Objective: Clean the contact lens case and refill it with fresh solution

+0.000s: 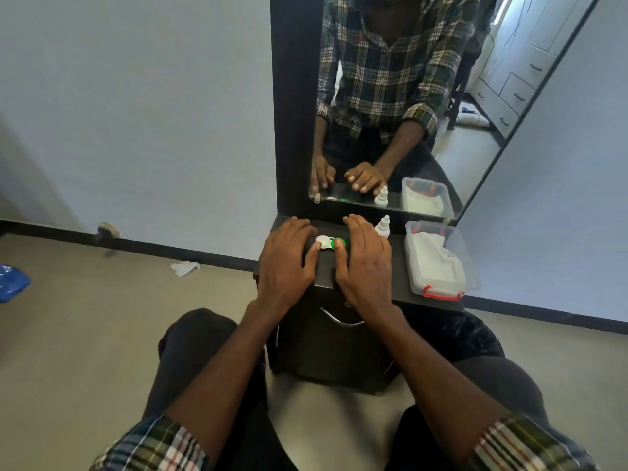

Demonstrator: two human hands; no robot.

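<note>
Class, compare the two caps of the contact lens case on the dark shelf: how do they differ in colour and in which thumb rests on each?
The white cap sits on the case's left end; the green cap sits on its right end. The left hand rests its thumb on the white cap, while the right hand rests its thumb on the green cap. Both are round, lie flat on the shelf, and are partly hidden.

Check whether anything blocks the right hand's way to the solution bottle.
Nothing visible does. The solution bottle stands upright on the dark shelf, just beyond the right hand, which rests flat beside the lens case. The clear box sits farther right, off that path.
</note>
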